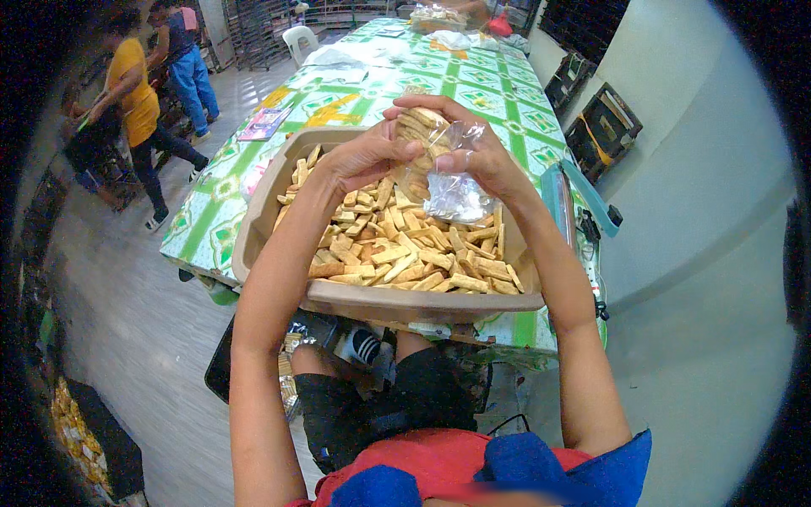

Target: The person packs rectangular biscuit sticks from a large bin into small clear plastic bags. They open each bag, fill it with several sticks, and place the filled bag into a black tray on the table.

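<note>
In front of me is a deep tan plastic tub [418,296], heaped with loose stick-shaped biscuits [405,253]. Above the heap, both hands grip a small clear plastic bag [459,196] with a stack of biscuits [418,130] in its upper part. My left hand [370,155] pinches the left side, its thumb against the biscuits. On the other side, my right hand [485,149] has its fingers curled over the top and its thumb pressed on the film. The bag's lower end hangs loose and crumpled. Whether every biscuit is inside the film, I cannot tell.
A green-patterned cloth covers the long table [488,104]. At the right edge lies a teal bag sealer [580,196] beside a power strip [593,266]. A printed packet [265,123] lies left. Two people [136,95] are beyond the table's left side; a white chair [300,44] stands farther back.
</note>
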Tool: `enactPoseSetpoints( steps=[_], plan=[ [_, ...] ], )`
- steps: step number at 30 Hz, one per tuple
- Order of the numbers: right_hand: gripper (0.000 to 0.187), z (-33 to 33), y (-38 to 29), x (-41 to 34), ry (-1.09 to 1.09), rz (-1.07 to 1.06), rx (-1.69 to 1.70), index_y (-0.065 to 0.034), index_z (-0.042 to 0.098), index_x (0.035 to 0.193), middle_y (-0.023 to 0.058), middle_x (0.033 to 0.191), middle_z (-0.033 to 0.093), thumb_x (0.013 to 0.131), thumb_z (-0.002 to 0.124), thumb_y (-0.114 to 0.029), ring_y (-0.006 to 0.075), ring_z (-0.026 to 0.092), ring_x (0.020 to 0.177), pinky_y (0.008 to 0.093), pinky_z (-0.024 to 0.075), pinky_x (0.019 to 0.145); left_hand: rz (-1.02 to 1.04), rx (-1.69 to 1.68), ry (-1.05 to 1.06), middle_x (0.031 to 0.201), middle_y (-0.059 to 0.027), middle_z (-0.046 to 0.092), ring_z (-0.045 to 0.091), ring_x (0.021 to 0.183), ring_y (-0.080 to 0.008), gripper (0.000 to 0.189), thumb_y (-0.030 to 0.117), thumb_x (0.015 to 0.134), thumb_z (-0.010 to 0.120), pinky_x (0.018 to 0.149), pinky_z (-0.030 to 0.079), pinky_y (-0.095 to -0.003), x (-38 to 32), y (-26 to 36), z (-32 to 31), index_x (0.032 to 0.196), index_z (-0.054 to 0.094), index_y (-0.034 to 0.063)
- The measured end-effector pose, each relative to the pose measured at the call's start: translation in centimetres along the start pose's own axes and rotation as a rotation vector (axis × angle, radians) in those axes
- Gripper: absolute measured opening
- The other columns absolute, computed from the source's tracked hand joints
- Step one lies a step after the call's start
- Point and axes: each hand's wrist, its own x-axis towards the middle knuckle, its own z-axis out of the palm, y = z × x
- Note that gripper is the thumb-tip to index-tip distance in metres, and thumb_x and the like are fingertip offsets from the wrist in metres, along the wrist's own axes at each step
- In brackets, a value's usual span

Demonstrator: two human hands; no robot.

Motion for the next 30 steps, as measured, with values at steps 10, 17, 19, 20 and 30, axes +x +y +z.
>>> enactPoseSetpoints(
  steps=[10,17,19,20,30],
  plan=[
    [0.066,-1.1,0.4,0.0,0.11,-0.059,-0.046,-0.0021,0.048,0.121,0.0114,0.118,0.054,0.066,0.071,-0.029,0.0206,0.052,0.109,0.0328,0.0395,0.096,0.042,-0.018,0.072,0.107,-0.0057,0.054,0.056,0.098,-0.0147,0.052,0.019,0.079,0.068,0.089,0.048,-0.0282,0.7,0.0,0.7,0.12,0.041,0.0031],
    [0.079,-1.1,0.5,0.1,0.172,-0.06,-0.057,-0.0044,0.036,0.132,0.0151,0.124,0.05,0.067,0.074,-0.029,0.0229,0.048,0.116,0.0341,0.0382,0.099,0.163,-0.207,0.227,0.109,-0.009,0.058,0.058,0.099,-0.0177,0.041,0.027,0.086,0.059,0.083,0.051,-0.0301,1.5,-0.5,2.0,0.118,0.047,0.0029],
    [0.086,-0.8,0.6,0.4,0.086,-0.099,0.074,-0.0051,0.029,0.135,0.0178,0.128,0.047,0.067,0.075,-0.03,0.024,0.047,0.118,0.0356,0.0386,0.099,0.152,-0.209,0.265,0.109,-0.0095,0.058,0.058,0.098,-0.0177,0.041,0.025,0.086,0.059,0.084,0.051,-0.0304,1.6,-0.7,2.4,0.118,0.047,0.0023],
    [0.087,-0.6,0.7,0.5,0.07,-0.102,0.114,-0.005,0.028,0.136,0.0185,0.128,0.046,0.067,0.075,-0.031,0.0244,0.047,0.118,0.0359,0.0391,0.099,0.151,-0.185,0.233,0.108,-0.0094,0.058,0.06,0.096,-0.0174,0.039,0.024,0.087,0.059,0.084,0.051,-0.0296,1.5,-0.6,2.5,0.117,0.048,0.0018],
    [0.071,0.4,0.2,0.5,0.21,-0.078,0.149,-0.0036,0.035,0.13,0.0181,0.119,0.052,0.073,0.069,-0.028,0.0249,0.054,0.108,0.0344,0.0474,0.09,0.151,-0.057,0.219,0.099,-0.0049,0.061,0.062,0.086,-0.0115,0.039,0.028,0.08,0.067,0.074,0.053,-0.0264,1.6,-0.2,3.0,0.107,0.051,0.0045]
  ],
)
